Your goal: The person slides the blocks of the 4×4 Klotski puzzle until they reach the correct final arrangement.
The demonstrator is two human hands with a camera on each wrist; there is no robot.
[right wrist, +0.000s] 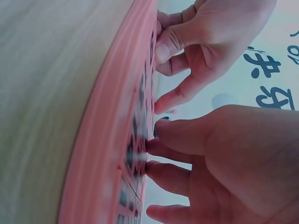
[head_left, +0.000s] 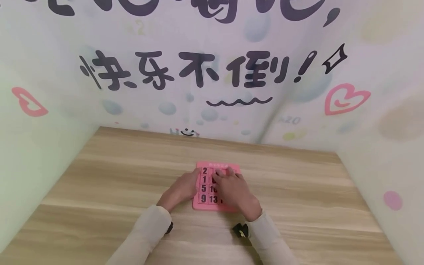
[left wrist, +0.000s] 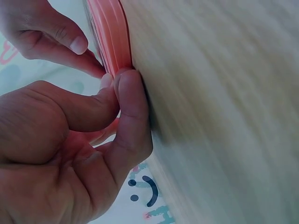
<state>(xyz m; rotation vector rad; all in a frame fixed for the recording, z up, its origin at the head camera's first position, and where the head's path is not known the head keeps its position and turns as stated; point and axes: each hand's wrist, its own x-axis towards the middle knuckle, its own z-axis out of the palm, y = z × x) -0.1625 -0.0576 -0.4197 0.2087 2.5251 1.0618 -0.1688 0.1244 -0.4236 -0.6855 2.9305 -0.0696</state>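
A pink number sliding puzzle point(head_left: 215, 207) lies flat on the wooden table. Its left column of tiles point(head_left: 203, 189) reads 2, 1, 5, 9 from the top; 13 shows in the bottom row. At the left edge, my left hand point(head_left: 183, 187) grips the frame; the left wrist view shows its thumb and fingers pinching the puzzle's rim point(left wrist: 112, 35). My right hand point(head_left: 233, 188) lies over the puzzle and hides many tiles on the right. In the right wrist view, this right hand point(right wrist: 229, 163) touches the tile face with slightly bent fingertips.
The light wood-grain table point(head_left: 126, 165) extends around the puzzle. Behind it stands a white wall point(head_left: 185, 33) with dark lettering and coloured bubbles; side walls point(head_left: 391, 147) rise left and right. Both forearms wear light sleeves point(head_left: 142, 228), with dark items at the wrists.
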